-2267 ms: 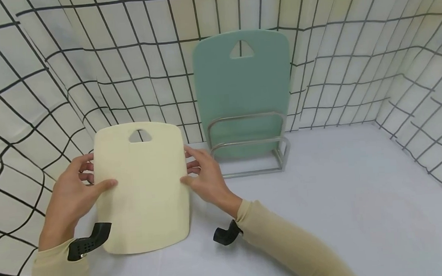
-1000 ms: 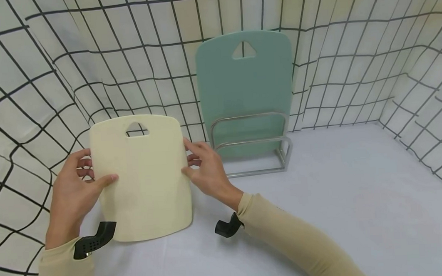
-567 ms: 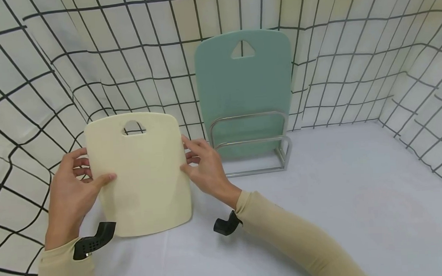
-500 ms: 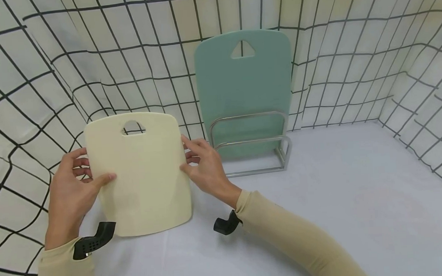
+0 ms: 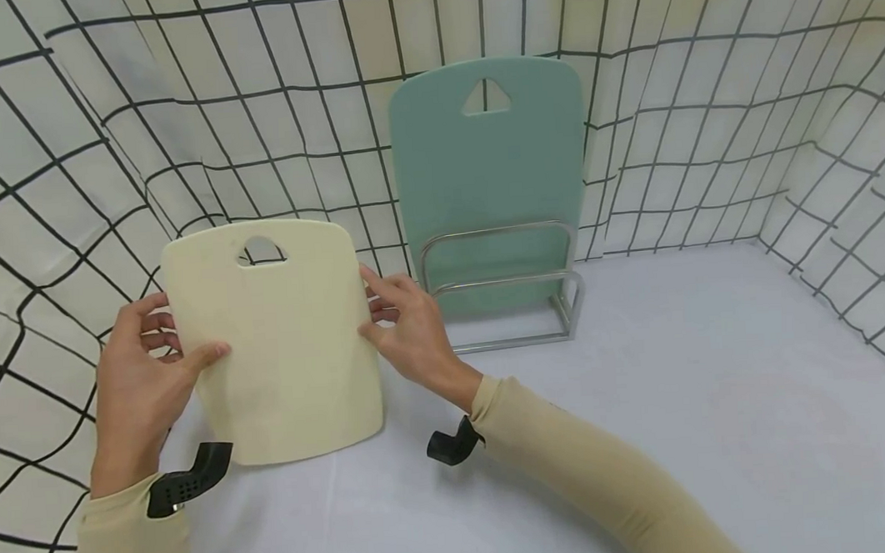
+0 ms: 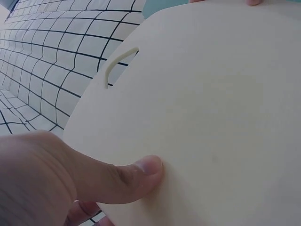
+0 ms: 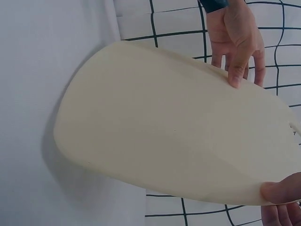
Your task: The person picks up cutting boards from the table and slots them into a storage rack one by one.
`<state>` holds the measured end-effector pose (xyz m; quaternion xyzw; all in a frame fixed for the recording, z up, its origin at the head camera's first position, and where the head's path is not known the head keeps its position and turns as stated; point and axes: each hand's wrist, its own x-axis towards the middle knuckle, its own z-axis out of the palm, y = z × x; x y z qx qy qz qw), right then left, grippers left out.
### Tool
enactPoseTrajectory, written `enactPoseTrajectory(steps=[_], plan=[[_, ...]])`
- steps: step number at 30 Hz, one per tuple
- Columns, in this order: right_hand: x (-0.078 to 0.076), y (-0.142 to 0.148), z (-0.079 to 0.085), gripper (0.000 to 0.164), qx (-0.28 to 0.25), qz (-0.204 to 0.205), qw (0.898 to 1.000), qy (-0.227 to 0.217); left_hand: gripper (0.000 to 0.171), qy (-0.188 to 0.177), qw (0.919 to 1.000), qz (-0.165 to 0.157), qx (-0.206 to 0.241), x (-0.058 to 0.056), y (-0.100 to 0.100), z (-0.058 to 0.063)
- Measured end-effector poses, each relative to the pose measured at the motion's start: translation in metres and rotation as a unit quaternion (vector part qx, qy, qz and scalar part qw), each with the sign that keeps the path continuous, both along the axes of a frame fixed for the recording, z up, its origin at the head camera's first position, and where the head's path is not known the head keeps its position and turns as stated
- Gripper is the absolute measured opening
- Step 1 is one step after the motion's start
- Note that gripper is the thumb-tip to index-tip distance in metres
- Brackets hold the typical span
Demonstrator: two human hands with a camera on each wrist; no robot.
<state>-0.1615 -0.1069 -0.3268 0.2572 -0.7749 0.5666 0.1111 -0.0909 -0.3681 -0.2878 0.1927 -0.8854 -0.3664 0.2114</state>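
Note:
A cream cutting board [image 5: 285, 360] with a cut-out handle hole near its top is held up between both hands, tilted back. My left hand [image 5: 140, 376] grips its left edge, thumb on the front face and fingers behind. On the opposite edge my right hand [image 5: 411, 328] pinches the board, thumb in front. The left wrist view shows the left thumb [image 6: 141, 176] pressed flat on the cream face. In the right wrist view both hands appear at opposite edges of the board [image 7: 164, 122]. Fingers behind the board are partly hidden.
Right of the cream board, a green cutting board [image 5: 489, 165] stands upright in a metal wire rack [image 5: 509, 344]. The rack sits on a white tabletop [image 5: 681, 381]. Behind and at both sides hangs white cloth with a black grid [image 5: 292, 126].
Both hands have raised the cream board a little and shifted its top slightly leftward. Its lower edge is higher than before. The green board and rack stay put.

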Motion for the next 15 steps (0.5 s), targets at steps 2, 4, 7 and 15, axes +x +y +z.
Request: enactPoseTrajectory(steps=[2,4,7,15], plan=[[-0.0004,-0.0004,0.0003,0.071,-0.001,0.0,1.0,0.001,0.088,0.004,1.0,0.003,0.004,-0.0003,0.0003,0.0005],[-0.0008,-0.001,0.0001,0.071,-0.001,0.0,1.0,0.006,0.088,0.005,0.9999,0.007,0.009,-0.0002,0.0005,0.0008],[-0.0012,-0.0019,-0.0005,0.07,-0.003,0.0,1.0,0.014,0.088,0.005,0.9997,0.013,0.019,0.0007,0.0007,0.0011],[-0.0013,-0.0028,-0.0017,0.068,-0.02,0.001,0.999,0.025,0.087,0.014,0.9995,0.019,0.021,0.0013,0.0024,0.002]])
